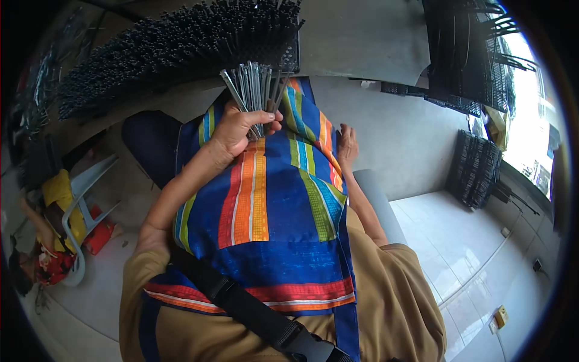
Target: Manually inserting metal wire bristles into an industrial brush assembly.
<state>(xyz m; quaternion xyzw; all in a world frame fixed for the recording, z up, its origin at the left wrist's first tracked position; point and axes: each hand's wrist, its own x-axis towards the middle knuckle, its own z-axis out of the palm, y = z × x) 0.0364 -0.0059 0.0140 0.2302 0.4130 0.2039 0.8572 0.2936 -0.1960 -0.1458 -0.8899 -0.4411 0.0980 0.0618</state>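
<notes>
A bundle of thin silver metal rods (pixel 253 87) stands nearly upright over my lap, its upper ends fanned apart. My left hand (pixel 246 125) is closed round the bundle's lower part, the thumb lying across the front. Under it spreads my striped blue apron (pixel 271 205). To the right, my right hand (pixel 347 146) rests beside the apron's edge with fingers stretched out and nothing visible in it. Just beyond the bundle lies a large heap of dark slim rods (pixel 163 51), their ends facing me.
A grey tabletop (pixel 368 36) lies ahead. Black mesh pieces (pixel 461 54) hang at the upper right, and a dark mesh stack (pixel 473 169) leans by the wall. At left, another person (pixel 51 259) is beside a white plastic chair (pixel 84 187). A strap (pixel 241 295) crosses my front.
</notes>
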